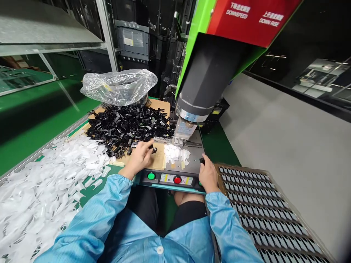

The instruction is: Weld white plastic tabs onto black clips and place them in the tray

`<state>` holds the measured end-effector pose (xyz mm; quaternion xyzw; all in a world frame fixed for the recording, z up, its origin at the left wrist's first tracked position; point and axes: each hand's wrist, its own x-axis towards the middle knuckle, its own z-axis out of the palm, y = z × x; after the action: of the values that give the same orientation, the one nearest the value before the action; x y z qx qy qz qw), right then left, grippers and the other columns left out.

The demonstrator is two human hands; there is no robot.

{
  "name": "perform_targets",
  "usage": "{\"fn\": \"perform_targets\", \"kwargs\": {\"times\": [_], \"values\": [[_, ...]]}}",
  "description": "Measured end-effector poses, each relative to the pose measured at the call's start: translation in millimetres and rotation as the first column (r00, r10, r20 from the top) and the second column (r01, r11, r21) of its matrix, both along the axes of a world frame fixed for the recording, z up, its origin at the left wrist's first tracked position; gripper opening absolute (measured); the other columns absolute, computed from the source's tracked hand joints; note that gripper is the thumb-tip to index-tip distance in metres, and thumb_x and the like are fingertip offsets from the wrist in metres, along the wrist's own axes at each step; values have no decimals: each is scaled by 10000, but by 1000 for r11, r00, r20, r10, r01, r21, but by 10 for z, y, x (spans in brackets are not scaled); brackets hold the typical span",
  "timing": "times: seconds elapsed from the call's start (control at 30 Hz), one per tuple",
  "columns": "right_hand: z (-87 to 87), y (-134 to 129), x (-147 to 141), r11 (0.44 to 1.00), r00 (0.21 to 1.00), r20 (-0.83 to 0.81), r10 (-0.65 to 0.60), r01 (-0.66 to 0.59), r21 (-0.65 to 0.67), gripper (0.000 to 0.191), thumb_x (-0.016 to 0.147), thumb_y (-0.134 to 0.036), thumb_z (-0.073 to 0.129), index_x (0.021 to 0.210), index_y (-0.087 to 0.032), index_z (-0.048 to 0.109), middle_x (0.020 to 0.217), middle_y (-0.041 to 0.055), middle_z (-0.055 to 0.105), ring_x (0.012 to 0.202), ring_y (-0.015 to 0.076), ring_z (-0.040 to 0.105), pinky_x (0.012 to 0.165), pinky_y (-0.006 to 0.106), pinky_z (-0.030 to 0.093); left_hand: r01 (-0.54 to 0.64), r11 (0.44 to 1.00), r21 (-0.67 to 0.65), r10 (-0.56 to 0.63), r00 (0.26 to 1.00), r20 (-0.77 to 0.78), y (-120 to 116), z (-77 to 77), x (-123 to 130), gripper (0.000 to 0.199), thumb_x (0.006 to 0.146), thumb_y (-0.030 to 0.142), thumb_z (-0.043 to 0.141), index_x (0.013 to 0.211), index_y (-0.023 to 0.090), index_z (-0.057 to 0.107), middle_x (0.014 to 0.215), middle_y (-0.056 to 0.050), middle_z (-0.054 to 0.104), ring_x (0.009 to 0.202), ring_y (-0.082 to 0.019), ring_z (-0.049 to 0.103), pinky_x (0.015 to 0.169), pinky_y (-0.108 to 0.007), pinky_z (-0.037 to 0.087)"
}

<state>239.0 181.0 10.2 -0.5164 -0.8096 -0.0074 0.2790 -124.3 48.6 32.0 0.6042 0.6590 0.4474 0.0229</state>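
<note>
My left hand [141, 156] is closed on a small black part [154, 149], above the brown cardboard left of the machine's base. At the base's right edge, my right hand [208, 173] holds another small black part [202, 160] between thumb and fingers. Between my hands lies a small pile of white pieces [172, 152] on the metal base. The machine's metal head [185, 128] stands just behind that pile. A heap of black parts [128, 124] is beyond my left hand, and a large heap of white pieces [52, 175] spreads to the left.
A panel [164, 178] with a green button [151, 176] and a red button [177, 179] runs along the base's front edge. To the right is a tray [270, 215] with rows of parts. A clear plastic bag [119, 86] sits behind the black heap. The green-framed machine rises ahead.
</note>
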Motion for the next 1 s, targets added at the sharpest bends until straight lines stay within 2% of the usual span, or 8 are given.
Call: {"fn": "perform_targets", "kwargs": {"times": [0.07, 0.13, 0.2, 0.3, 0.43, 0.6, 0.83, 1.0], "values": [[-59, 34, 74, 999, 998, 54, -30, 31, -8, 467, 1030, -253, 447, 1480, -143, 508, 1213, 204, 703, 1096, 350, 648, 931, 474, 511, 76, 997, -18, -77, 997, -10, 56, -55, 162, 378, 1088, 311, 505, 1450, 277, 610, 1183, -97, 607, 1061, -216, 687, 1000, -383, 588], [-106, 45, 106, 1000, 993, 115, -18, 20, -19, 380, 1033, -247, 453, 1382, -149, 567, 1186, 197, 704, 1083, 349, 627, 925, 468, 493, 102, 993, -57, -105, 994, -43, 100, -132, 255, 331, 1089, 302, 496, 1387, 261, 633, 1165, -99, 609, 1047, -221, 689, 974, -382, 596], [-142, 39, 119, 1000, 989, 147, 22, -19, -18, 319, 1039, -231, 450, 1306, -177, 615, 1204, 176, 702, 1103, 339, 604, 949, 460, 474, 85, 990, -113, -98, 988, -116, 123, -205, 278, 295, 1088, 310, 497, 1339, 244, 638, 1142, -102, 625, 1013, -237, 689, 939, -395, 599], [-188, 18, 124, 998, 994, 100, 54, -55, 9, 318, 1043, -222, 449, 1290, -194, 648, 1252, 154, 699, 1136, 330, 580, 989, 455, 460, -5, 987, -161, -33, 971, -236, 120, -269, 238, 249, 1082, 337, 510, 1264, 227, 639, 1119, -113, 650, 1004, -272, 682, 903, -418, 585], [-232, 7, 96, 998, 998, -1, 67, -67, 16, 334, 1045, -233, 445, 1277, -208, 685, 1246, 145, 707, 1128, 334, 582, 1007, 468, 460, -83, 980, -181, 30, 961, -277, 91, -280, 192, 200, 1072, 346, 521, 1198, 232, 625, 1093, -112, 673, 1017, -286, 675, 905, -416, 561], [-257, 2, 21, 1000, 998, -57, 20, -20, -6, 353, 1038, -231, 439, 1269, -184, 701, 1244, 150, 705, 1145, 334, 575, 1028, 459, 453, -85, 974, -212, 7, 939, -345, 48, -288, 191, 192, 1063, 362, 520, 1110, 216, 634, 1042, -129, 680, 1050, -318, 647, 937, -436, 523], [-372, 15, -40, 1000, 997, -77, -2, 0, -29, 379, 1047, -242, 432, 1307, -155, 693, 1289, 155, 692, 1170, 330, 548, 1081, 443, 417, -83, 968, -236, -9, 931, -365, -21, -337, 199, 243, 1058, 389, 521, 1160, 203, 639, 1082, -146, 689, 1102, -345, 618, 985, -466, 481], [-343, -28, -36, 999, 996, -84, -12, 8, -43, 394, 1038, -217, 421, 1316, -151, 693, 1289, 162, 690, 1173, 334, 544, 1082, 443, 415, -77, 967, -241, -16, 932, -363, -86, -319, 200, 224, 1048, 354, 524, 1163, 208, 650, 1117, -144, 708, 1105, -342, 622, 994, -472, 483]]}}
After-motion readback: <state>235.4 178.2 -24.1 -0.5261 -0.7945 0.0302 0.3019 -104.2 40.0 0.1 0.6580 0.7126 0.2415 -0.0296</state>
